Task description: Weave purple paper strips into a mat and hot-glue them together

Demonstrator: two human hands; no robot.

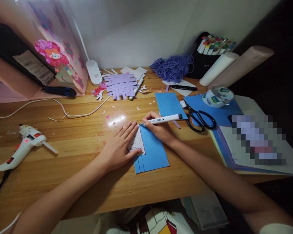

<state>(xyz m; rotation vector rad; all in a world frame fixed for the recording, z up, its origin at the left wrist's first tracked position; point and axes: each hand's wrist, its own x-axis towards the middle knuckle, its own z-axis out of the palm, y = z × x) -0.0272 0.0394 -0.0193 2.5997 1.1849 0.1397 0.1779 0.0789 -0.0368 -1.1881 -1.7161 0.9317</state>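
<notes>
My left hand [120,146] lies flat with its fingers stretched out, pressing a small white card [140,143] with drawn lines and writing. That card rests on a piece of blue paper [156,152], which has dark lines near its lower left edge. Between the fingers of my right hand [158,128] is a white marker [164,119], its dark end pointing right. The marker's tip is at the card's upper right edge, on the blue paper. Another blue sheet [169,104] lies just beyond my right hand.
Black-handled scissors [200,118] and a tape roll [217,97] sit on the right. Purple yarn [172,67], a woven purple paper piece [120,85] and scraps lie at the back. A hot glue gun [23,146] with a lit red light is at left, near a white cable [85,114].
</notes>
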